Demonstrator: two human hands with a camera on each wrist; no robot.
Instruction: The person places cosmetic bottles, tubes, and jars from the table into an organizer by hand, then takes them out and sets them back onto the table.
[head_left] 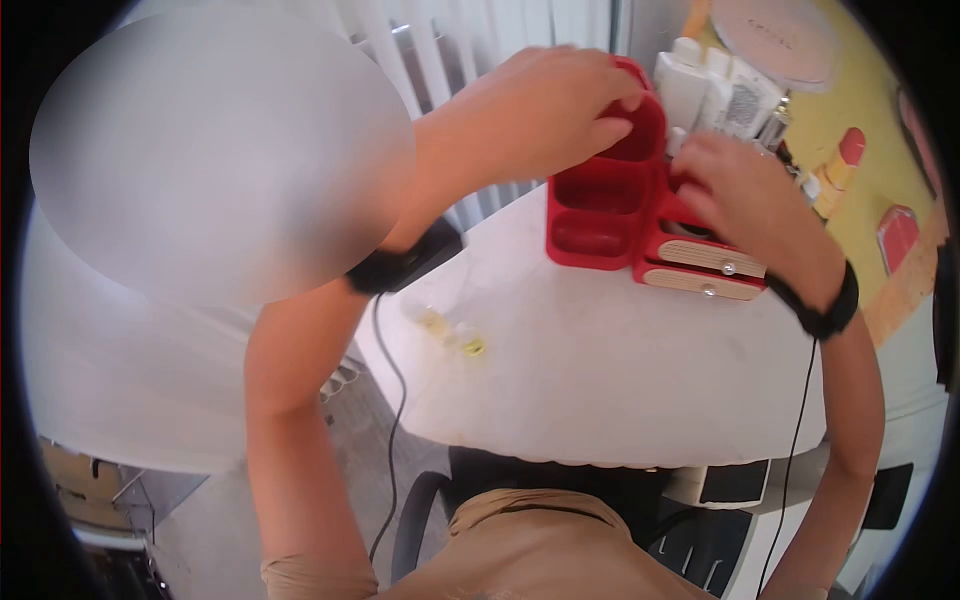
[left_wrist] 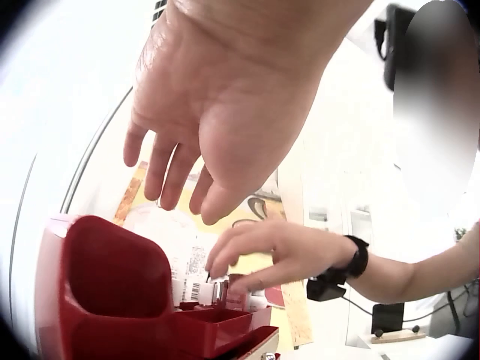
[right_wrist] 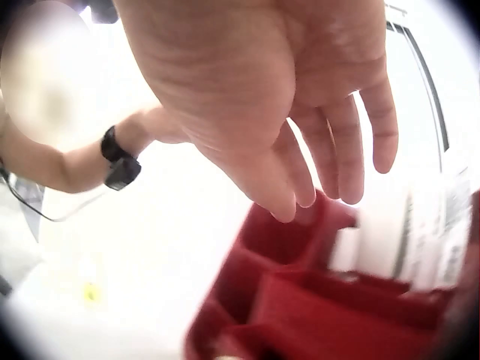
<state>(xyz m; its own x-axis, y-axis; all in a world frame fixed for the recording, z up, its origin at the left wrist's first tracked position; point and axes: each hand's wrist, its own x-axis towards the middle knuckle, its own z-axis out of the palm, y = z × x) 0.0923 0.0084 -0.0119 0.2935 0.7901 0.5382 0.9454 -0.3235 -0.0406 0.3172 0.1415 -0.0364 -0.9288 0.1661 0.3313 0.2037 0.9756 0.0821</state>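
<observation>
A red cosmetics organizer [head_left: 597, 225] stands on the white table, with open compartments on its left and two small drawers [head_left: 705, 265] at its right front. The drawers have ribbed tan fronts and round pearly knobs. My left hand [head_left: 545, 110] hovers over the organizer's back left compartment; in the left wrist view its fingers [left_wrist: 171, 176] hang loosely extended with nothing in them. Over the right section is my right hand [head_left: 750, 195], slightly blurred. In the right wrist view its fingers [right_wrist: 341, 154] are relaxed above the red compartments, and no object shows in them.
White tubes and bottles [head_left: 700, 85] stand behind the organizer, beside a round pale item [head_left: 775, 40]. A lipstick shape [head_left: 840, 170] lies on a yellow surface at right. Small clear-and-yellow pieces [head_left: 455, 335] lie at the table's left. Cables run from both wrist cameras.
</observation>
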